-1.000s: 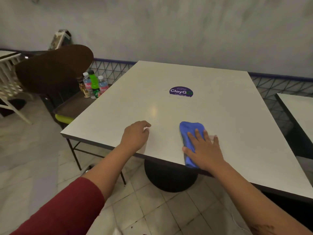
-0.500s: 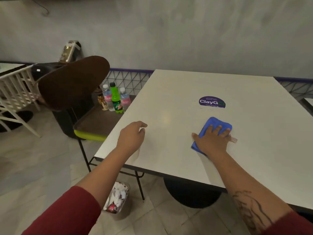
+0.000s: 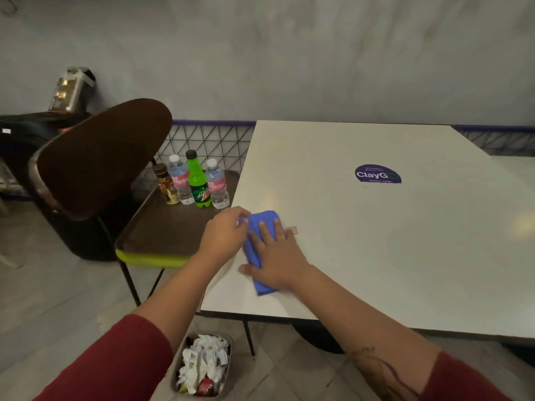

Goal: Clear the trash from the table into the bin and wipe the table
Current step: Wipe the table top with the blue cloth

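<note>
Folded blue microfibre cloth (image 3: 265, 220) at white square table's (image 3: 376, 250) left edge, long axis near-to-far. Right hand (image 3: 278, 256) presses it, fingers straight. Left hand (image 3: 224, 234) curled at its far-left corner; grip unclear.

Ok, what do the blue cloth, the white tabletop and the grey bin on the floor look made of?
Blue folded cloth: soft textile, probably microfibre; matte, no shine, folded in layers. White square tabletop: smooth laminate or coated board, perhaps; semi-gloss, showing light reflections. Grey floor bin: likely plastic, with thin rounded walls; too dim to be sure.
</note>
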### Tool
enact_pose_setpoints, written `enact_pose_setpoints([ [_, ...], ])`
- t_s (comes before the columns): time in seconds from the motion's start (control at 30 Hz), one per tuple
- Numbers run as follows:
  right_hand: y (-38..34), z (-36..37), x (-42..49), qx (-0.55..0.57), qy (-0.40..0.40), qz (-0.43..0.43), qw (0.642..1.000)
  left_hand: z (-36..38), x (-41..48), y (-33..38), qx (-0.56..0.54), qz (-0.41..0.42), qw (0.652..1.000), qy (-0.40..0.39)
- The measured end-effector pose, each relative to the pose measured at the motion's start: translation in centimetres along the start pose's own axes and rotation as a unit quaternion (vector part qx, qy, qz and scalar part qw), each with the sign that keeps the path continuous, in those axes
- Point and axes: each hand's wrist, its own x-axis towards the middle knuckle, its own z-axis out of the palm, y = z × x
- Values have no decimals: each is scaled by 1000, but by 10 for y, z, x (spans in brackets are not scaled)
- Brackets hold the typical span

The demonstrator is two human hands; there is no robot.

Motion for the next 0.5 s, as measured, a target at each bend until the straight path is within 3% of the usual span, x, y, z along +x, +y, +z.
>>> enact_pose_setpoints([
  [0.17,1,3,-24,-44,5,-116,992,11,16,3,17,8,998,-60],
  [0.3,5,0,-47,-22,-8,-139,990,19,24,-4,69,-11,990,-124],
  [0.4,5,0,-68,88,13,-105,991,23,27,-7,102,-11,984,-146],
  [0.5,5,3,-87,177,96,47,978,21,28,-7,90,-32,981,-167],
])
